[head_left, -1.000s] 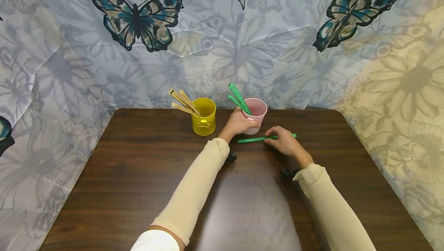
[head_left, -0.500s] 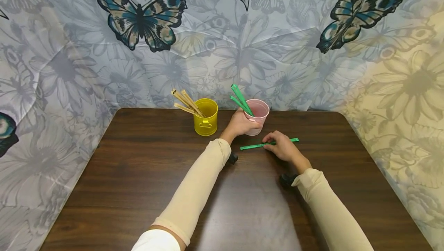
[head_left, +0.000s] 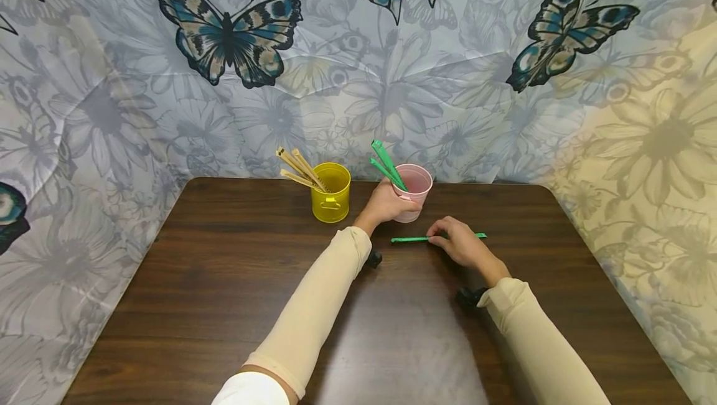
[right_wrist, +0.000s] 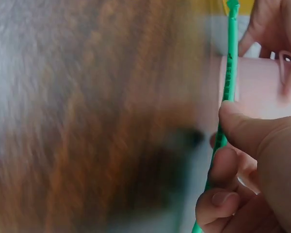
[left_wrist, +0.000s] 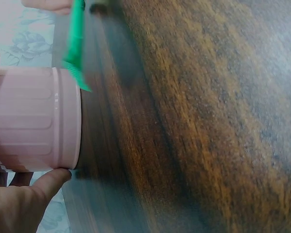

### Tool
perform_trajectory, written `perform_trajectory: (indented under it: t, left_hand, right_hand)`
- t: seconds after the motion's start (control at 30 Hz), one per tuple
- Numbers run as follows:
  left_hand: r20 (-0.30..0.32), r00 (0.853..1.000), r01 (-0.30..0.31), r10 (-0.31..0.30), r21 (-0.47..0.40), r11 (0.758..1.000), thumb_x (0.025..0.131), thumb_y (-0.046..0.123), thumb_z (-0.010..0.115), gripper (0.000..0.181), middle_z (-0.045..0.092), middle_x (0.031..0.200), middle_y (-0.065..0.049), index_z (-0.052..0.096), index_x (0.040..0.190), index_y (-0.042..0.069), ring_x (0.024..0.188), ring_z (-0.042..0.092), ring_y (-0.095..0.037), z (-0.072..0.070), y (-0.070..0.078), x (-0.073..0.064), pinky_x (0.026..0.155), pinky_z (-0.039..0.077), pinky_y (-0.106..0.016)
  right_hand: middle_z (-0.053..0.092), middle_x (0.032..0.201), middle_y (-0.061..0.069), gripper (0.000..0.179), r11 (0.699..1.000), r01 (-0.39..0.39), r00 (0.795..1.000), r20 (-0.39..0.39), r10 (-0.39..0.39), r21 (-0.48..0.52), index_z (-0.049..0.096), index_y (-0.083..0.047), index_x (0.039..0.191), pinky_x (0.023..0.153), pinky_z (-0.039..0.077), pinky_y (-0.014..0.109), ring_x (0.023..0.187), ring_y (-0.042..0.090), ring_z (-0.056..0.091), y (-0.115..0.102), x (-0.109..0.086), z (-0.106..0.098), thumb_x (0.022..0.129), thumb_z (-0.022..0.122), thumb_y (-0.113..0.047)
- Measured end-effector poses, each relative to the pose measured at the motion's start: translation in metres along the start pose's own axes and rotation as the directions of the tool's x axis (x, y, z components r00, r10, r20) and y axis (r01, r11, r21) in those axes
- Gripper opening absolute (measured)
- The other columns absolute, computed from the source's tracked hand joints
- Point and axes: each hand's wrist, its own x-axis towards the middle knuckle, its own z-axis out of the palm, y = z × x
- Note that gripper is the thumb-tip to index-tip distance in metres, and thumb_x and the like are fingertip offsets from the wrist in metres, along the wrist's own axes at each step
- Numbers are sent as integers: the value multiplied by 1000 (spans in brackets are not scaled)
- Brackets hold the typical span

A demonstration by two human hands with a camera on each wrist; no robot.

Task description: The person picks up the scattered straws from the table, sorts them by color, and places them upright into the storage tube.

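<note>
My left hand grips a small pink pail near the back of the table. Several green sticks lean out of that pail's left side. A thumb of the left hand shows against the pink wall in the left wrist view. With thumb and fingers, my right hand pinches a slim green wrapped stick bearing black print. The stick lies roughly level, a short way in front of the pail in the head view, its middle hidden by the fingers. Its flat end shows in the left wrist view.
A yellow pail with several tan sticks stands left of the pink one. Both are close to the back edge of the dark wooden table. Behind hangs a butterfly-patterned cloth.
The right hand and its green stick have shifted slightly toward me and away from the pink pail. The left hand keeps its hold on the pail. The head view has shifted slightly.
</note>
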Motion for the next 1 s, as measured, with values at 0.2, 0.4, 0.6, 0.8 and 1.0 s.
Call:
perform_trajectory:
  t: [0.2, 0.4, 0.6, 0.8, 1.0]
  left_hand:
    - [-9, 1000, -8, 8, -5, 1000, 72, 9, 90, 74, 68, 128, -13, 56, 138, 8, 118, 65, -26, 0, 1, 1, 105, 52, -38]
    - [6, 1000, -20, 20, -34, 999, 72, 6, 90, 73, 68, 128, -14, 57, 137, 7, 120, 64, -27, 1, 1, 2, 105, 51, -35]
    - [3, 1000, 2, -2, -32, 999, 73, 8, 91, 75, 67, 130, -13, 55, 139, 9, 121, 64, -26, 0, 0, 1, 106, 51, -36]
    - [17, 1000, -11, 12, -37, 999, 73, 8, 91, 78, 66, 132, -14, 53, 141, 8, 122, 63, -28, -1, 2, 3, 106, 51, -40]
    - [19, 1000, -4, 5, -56, 998, 74, 6, 90, 75, 66, 131, -13, 55, 140, 8, 122, 63, -29, -1, 1, 1, 107, 50, -42]
  right_hand:
    - [73, 106, 10, 7, 1000, -9, 1000, -13, 9, 19, 70, -11, 104, 89, 56, 49, 102, 30, 69, -3, -4, -14, 97, 68, -10]
    - [72, 112, 11, 21, 999, 18, 998, -69, -16, 32, 72, -8, 119, 82, 55, 40, 97, 27, 67, -9, -7, -28, 99, 66, -10]
    - [68, 104, 8, 22, 997, 7, 991, -134, 4, 79, 72, -9, 121, 64, 51, 24, 75, 16, 58, -18, -3, -46, 103, 61, -15]
    - [68, 105, 6, 19, 993, 80, 965, -257, -55, 87, 72, -11, 117, 60, 51, 22, 70, 13, 60, -37, 7, -71, 102, 63, -17]
    - [63, 84, 3, 16, 971, 215, 897, -413, -155, 103, 74, -11, 113, 52, 39, 18, 56, 3, 46, -67, 25, -85, 98, 68, -10]
